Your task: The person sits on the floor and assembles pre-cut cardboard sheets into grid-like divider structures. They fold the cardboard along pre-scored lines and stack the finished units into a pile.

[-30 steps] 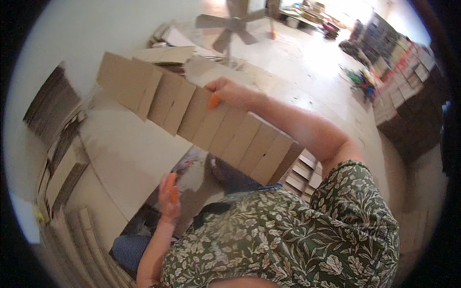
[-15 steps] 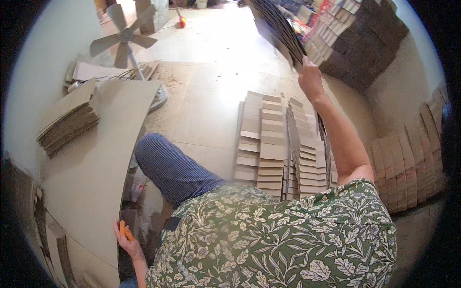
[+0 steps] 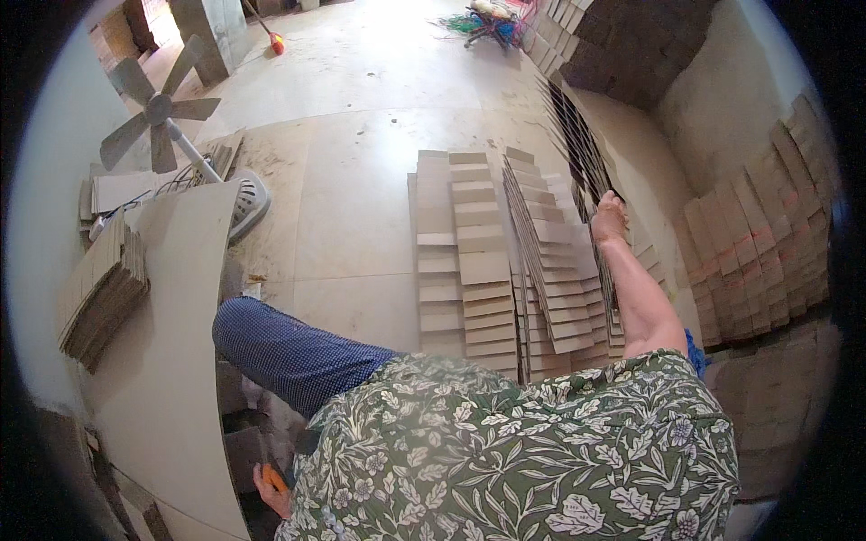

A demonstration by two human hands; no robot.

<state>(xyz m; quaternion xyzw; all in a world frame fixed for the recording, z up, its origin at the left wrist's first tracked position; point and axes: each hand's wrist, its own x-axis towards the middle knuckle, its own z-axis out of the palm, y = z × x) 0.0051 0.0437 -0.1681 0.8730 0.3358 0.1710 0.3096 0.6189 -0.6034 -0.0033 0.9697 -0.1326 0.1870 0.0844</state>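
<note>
My right hand [image 3: 611,219] is closed on the near end of a fanned bundle of thin cardboard sheets [image 3: 575,135], held edge-on over the right side of the floor stacks. Beside it lie overlapping rows of cardboard pieces [image 3: 483,225], spread like shingles on the floor. Low on the left, my left hand [image 3: 271,496] is beside the edge of a pale board-topped table [image 3: 171,334]. Orange covers [image 3: 274,478] show on its fingers, which look loosely apart with nothing visible in them. My sleeve partly hides this hand.
A grey fan [image 3: 159,108] stands beyond the table, with cables near its base. A cardboard stack [image 3: 104,288] rests on the tabletop. Tall cardboard piles [image 3: 753,243] line the right wall, and more stacked pieces [image 3: 627,41] stand farther back. Coloured strands [image 3: 487,22] lie at the far end.
My right hand has brought the cardboard bundle down and nearer the floor rows. My left hand has dropped lower, slightly right, along the table edge. The view has shifted.
</note>
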